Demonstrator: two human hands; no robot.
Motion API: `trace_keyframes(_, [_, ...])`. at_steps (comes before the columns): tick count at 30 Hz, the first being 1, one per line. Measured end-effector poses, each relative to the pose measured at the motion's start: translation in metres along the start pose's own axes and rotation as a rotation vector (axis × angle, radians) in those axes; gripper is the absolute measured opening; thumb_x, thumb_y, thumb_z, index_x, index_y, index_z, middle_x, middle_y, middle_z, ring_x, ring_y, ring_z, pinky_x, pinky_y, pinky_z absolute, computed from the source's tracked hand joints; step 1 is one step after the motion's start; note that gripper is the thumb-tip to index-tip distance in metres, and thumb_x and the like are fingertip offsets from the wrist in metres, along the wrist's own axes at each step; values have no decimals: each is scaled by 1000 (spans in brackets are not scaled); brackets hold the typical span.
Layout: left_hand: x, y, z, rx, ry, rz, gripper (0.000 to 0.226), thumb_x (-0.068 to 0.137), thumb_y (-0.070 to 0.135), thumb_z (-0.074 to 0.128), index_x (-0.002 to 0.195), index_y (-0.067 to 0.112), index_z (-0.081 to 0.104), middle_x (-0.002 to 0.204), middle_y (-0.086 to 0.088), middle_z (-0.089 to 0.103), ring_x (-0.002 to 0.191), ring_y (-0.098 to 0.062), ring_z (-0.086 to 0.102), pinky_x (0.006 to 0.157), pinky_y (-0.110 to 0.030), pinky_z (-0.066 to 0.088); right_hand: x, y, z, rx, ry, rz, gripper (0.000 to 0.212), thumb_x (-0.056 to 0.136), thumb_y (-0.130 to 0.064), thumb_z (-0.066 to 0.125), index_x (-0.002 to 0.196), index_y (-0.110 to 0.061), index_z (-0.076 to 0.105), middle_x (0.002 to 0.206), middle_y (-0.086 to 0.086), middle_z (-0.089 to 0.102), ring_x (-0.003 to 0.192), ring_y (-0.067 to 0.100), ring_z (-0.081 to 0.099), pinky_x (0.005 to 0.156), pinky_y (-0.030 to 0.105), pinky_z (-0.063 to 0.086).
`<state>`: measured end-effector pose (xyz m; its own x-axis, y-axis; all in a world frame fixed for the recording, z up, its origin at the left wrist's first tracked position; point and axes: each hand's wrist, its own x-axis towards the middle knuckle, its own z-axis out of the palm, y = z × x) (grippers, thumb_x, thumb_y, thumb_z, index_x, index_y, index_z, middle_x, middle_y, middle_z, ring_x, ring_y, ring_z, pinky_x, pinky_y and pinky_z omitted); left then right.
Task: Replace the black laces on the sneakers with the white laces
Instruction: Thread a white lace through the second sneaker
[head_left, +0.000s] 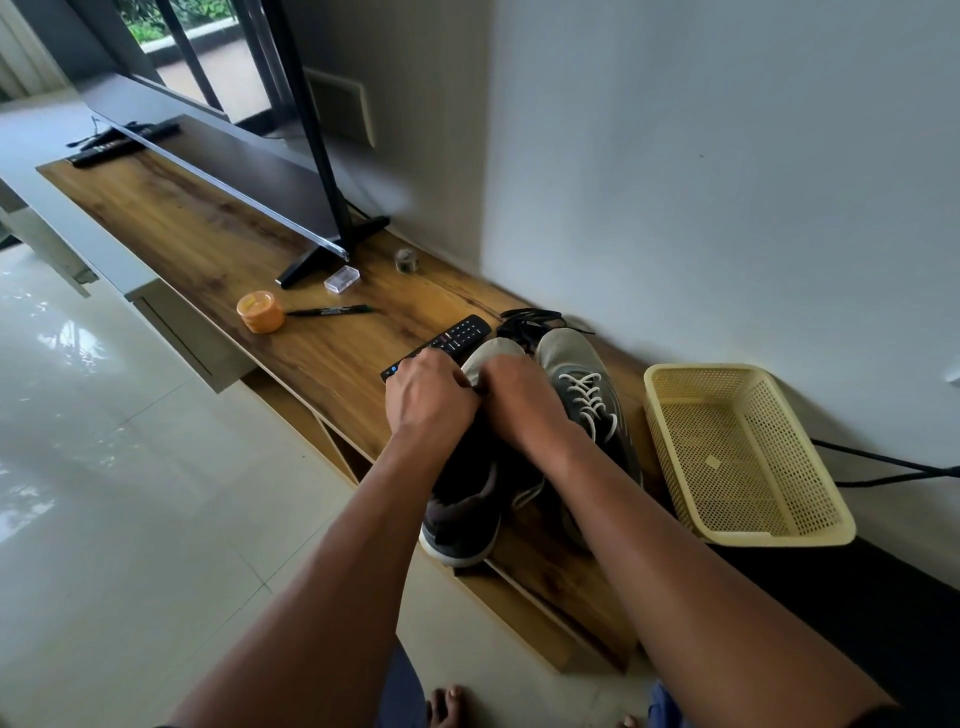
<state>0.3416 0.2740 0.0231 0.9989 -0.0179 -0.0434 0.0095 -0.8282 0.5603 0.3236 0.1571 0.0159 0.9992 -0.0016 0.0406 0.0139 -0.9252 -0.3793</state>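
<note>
Both hands (478, 395) grip the left sneaker (467, 499) over its lacing.

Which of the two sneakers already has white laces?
The right sneaker, nearest the basket: white laces cross its top. Both hands cover the left sneaker's lacing.

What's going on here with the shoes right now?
A person is relacing a pair of sneakers on a wooden TV stand. The right sneaker already carries white laces. Both hands, left hand and right hand, work close together over the left sneaker, hiding its eyelets. The black laces lie piled behind the toes, beside a remote.
</note>
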Motion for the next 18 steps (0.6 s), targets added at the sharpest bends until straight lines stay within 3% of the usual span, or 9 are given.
trace_keyframes(2, [0,0,-1,-4,-1,-6,21,79,16,72,93,27,83,100,-1,77,97,-27,70,74,-27,41,1,1,2,79,54,30,32,89,-8,60,58,-16,54,72,16,61,86,41,66,65,32,34])
trace_keyframes(5, [0,0,-2,-9,-3,-10,23,80,13,71,92,27,84,100,1,76,95,-23,68,73,-27,41,1,2,8,140,107,50,19,82,-12,67,64,-10,70,66,14,67,73,37,67,59,33,41])
trace_keyframes(8, [0,-1,-3,-19,8,-15,23,80,12,71,92,27,84,100,3,76,93,-21,67,73,-27,41,3,4,13,160,130,39,14,79,-15,67,69,-8,73,64,10,68,68,33,66,60,40,51])
trace_keyframes(15, [1,-1,-1,-15,21,-22,20,83,15,70,93,26,84,103,1,76,96,-23,68,74,-29,41,2,6,17,201,152,38,11,79,-14,69,71,-10,76,67,11,71,69,32,68,59,37,49])
trace_keyframes(18, [1,-2,-1,-15,19,-23,19,83,17,71,93,26,84,103,2,76,96,-23,68,75,-29,40,1,6,20,228,174,71,13,76,-15,68,65,-8,71,59,11,66,61,32,64,54,37,47])
